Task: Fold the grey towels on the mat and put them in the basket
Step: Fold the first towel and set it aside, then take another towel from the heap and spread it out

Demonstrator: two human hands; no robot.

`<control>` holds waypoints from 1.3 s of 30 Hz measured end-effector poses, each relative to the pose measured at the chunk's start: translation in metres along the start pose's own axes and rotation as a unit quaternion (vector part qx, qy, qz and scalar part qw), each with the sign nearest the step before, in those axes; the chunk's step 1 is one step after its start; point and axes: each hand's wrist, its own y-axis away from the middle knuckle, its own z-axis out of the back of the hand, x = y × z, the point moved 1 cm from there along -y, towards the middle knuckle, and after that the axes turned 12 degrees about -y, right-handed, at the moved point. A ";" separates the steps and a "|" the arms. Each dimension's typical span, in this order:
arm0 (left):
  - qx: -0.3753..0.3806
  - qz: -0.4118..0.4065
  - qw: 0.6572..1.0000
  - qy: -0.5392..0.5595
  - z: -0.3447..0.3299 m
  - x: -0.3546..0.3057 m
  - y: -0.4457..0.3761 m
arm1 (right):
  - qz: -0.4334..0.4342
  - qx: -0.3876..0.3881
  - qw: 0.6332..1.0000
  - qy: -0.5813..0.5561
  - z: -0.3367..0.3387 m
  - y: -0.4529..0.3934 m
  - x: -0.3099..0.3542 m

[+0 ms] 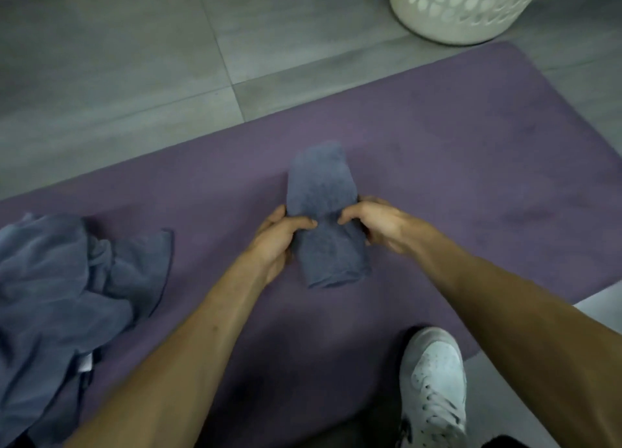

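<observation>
mat (437, 164): purple, spread flat on the grey tiled floor; it carries all the cloth in view.
unfolded towels (64, 279): a loose grey-blue heap at the mat's left edge, well apart from the hands — limp and crumpled, so each one will probably need shaking out by its corners before it will fold.
basket (461, 9): white, perforated, standing on the floor just past the mat's far corner; its inside is out of view.
folded towel (323, 208): a narrow grey strip lying on the middle of the mat, folded lengthwise. Judged soft and light, with no stiffness of its own — it will sag wherever it is not supported, so take it at both long edges and keep the layers pinched together.
left hand (276, 238): fingers curled round the strip's left edge at mid-length, thumb on top.
right hand (373, 222): thumb and fingers clamped on the right edge, opposite the left.
shoe (434, 380): white, on the mat's near edge.
</observation>
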 end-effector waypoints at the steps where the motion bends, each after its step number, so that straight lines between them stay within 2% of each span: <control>1: 0.009 -0.022 1.000 -0.003 -0.007 -0.014 -0.012 | 0.029 -0.027 0.999 -0.023 0.008 -0.005 0.010; 3: 0.008 -0.055 0.998 0.002 -0.022 -0.035 -0.037 | 0.083 -0.078 0.990 -0.087 0.023 -0.014 0.029; 5: -0.021 -0.044 0.998 -0.030 -0.039 -0.036 -0.062 | 0.110 -0.134 0.980 -0.101 0.041 -0.028 0.035; 8: -0.046 0.040 0.977 -0.206 -0.053 -0.006 -0.088 | 0.055 -0.181 0.981 0.029 0.064 -0.048 0.015; 10: -0.075 0.048 0.955 -0.283 -0.055 0.012 -0.097 | 0.029 -0.201 0.976 0.083 0.072 -0.057 -0.003; 15: -0.140 0.027 0.951 -0.273 -0.056 0.017 -0.083 | 0.046 -0.233 0.967 0.095 0.068 -0.051 -0.021; 19: -0.113 0.053 0.953 -0.275 -0.047 0.015 -0.051 | 0.048 -0.281 0.948 0.143 0.062 -0.020 -0.028; 22: -0.105 0.007 0.962 -0.251 -0.028 0.011 -0.010 | 0.060 -0.295 0.942 0.146 0.052 0.007 -0.027; 27: -0.138 -0.049 0.969 -0.198 0.029 0.014 0.072 | 0.091 -0.241 0.958 0.126 -0.003 0.055 -0.028; 31: -0.212 -0.048 0.960 -0.174 0.084 0.028 0.129 | 0.107 -0.120 0.975 0.152 -0.073 0.082 -0.032; 34: -0.260 -0.042 0.948 -0.177 0.123 0.038 0.160 | 0.129 -0.045 0.966 0.218 -0.127 0.090 -0.038; 36: -0.287 -0.046 0.929 -0.228 0.149 0.043 0.174 | 0.144 -0.003 0.956 0.255 -0.161 0.093 -0.040; 39: -0.340 -0.052 0.860 -0.377 0.193 0.055 0.192 | 0.170 0.041 0.938 0.298 -0.204 0.094 -0.040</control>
